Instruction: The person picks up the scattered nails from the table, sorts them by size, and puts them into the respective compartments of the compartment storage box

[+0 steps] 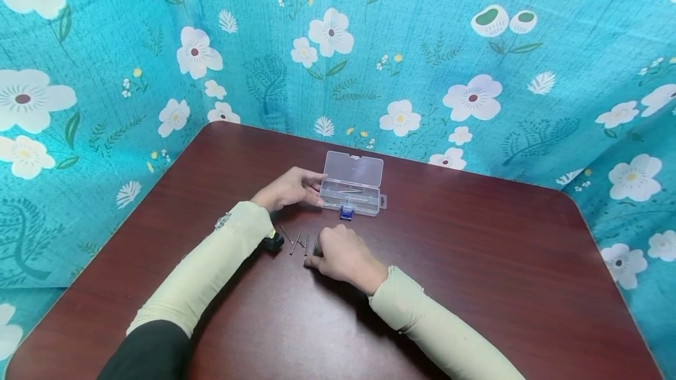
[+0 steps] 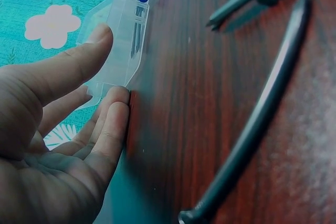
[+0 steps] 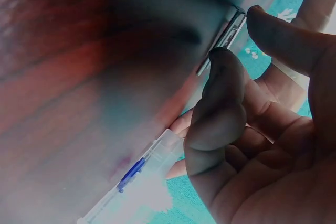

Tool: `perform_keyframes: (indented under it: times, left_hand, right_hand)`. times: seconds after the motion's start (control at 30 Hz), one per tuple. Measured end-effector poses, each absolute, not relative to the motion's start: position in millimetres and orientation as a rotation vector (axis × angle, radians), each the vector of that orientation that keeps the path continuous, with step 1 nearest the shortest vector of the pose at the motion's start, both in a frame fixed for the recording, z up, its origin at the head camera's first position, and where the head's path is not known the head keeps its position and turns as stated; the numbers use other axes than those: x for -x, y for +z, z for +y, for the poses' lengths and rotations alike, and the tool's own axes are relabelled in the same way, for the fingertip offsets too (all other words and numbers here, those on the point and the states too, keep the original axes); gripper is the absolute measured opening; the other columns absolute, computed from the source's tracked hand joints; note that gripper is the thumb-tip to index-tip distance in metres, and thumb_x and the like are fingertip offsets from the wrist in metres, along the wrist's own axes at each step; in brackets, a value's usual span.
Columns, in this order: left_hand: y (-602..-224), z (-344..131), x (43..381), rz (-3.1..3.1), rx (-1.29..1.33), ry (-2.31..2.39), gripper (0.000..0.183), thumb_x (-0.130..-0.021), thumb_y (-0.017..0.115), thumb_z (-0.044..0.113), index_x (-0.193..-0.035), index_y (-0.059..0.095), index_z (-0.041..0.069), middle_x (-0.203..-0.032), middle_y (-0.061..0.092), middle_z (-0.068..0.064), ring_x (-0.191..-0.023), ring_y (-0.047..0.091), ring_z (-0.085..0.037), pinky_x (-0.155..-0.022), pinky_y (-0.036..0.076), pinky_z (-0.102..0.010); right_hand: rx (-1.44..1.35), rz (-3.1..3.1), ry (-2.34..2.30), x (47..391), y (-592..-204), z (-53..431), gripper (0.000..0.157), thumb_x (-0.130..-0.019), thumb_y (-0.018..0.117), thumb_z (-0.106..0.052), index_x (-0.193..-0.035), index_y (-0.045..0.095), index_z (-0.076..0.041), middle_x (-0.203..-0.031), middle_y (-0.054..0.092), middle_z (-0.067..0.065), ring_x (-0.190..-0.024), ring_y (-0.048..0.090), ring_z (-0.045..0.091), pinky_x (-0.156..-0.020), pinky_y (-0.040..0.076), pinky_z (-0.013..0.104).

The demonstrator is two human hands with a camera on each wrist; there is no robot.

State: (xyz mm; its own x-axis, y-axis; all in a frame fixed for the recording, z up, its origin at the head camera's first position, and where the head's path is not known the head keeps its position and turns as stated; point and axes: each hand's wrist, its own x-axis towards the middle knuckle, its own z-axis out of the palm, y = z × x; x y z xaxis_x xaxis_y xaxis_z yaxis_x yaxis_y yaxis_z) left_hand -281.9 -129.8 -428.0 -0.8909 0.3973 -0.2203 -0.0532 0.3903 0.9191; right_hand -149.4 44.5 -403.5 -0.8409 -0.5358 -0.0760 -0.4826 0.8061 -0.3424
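Note:
A clear plastic box [image 1: 350, 205] stands with its lid [image 1: 352, 169] raised, and its blue latch [image 1: 346, 212] faces forward. Several nails lie inside it. At its left end my left hand [image 1: 293, 187] touches the box, the thumb [image 2: 79, 64] stretched out and the fingertips [image 2: 119, 98] down by the tabletop. In front of the box my right hand [image 1: 343, 254] pinches a nail [image 3: 223, 38] with thumb and index finger; its other fingers are curled into the palm. More loose nails [image 1: 296, 244] lie just left of that hand.
In the left wrist view a single long nail [image 2: 257, 114] lies close to the camera. The brown tabletop [image 1: 475, 251] extends around both arms. A blue flowered curtain [image 1: 412, 75] hangs behind the table. A black wrist camera [image 1: 273, 243] sits under the left wrist.

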Motion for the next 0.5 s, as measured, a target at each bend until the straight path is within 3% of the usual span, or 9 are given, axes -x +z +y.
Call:
perform_keyframes:
  times: [0.1, 0.33, 0.5]
  left_hand:
    - [-429.2, -130.6, 281.7, 2.246, -0.294, 1.505, 0.08, -0.074, 0.088, -0.002, -0.146, 0.055, 0.011, -0.112, 0.066, -0.014, -0.101, 0.065, -0.023, -0.077, 0.055, -0.028]
    - [-428.4, -130.4, 283.1, 2.244, -0.3, 1.516, 0.08, -0.073, 0.088, -0.003, -0.145, 0.056, 0.01, -0.111, 0.065, -0.014, -0.1, 0.065, -0.024, -0.077, 0.055, -0.029]
    - [-429.2, -130.1, 282.7, 2.242, -0.299, 1.523, 0.08, -0.073, 0.088, -0.003, -0.145, 0.056, 0.01, -0.111, 0.065, -0.014, -0.101, 0.065, -0.024, -0.078, 0.055, -0.028]
  right_hand:
    - [0.771, 2.844, -0.431, 149.3, -405.7, 45.3, 0.045, -0.083, 0.081, -0.037, -0.05, 0.055, -0.021, -0.048, 0.049, -0.01, -0.049, 0.054, 0.014, -0.049, 0.047, 0.036]
    - [0.728, 2.89, -0.386, 151.9, -406.2, 50.2, 0.037, -0.078, 0.07, -0.007, -0.051, 0.047, -0.018, -0.052, 0.046, -0.003, -0.049, 0.05, 0.017, -0.044, 0.045, 0.037]
    - [0.707, 2.866, -0.354, 152.7, -408.5, 52.2, 0.03, -0.077, 0.068, -0.004, -0.056, 0.05, -0.015, -0.057, 0.05, 0.0, -0.051, 0.049, 0.017, -0.045, 0.046, 0.037]
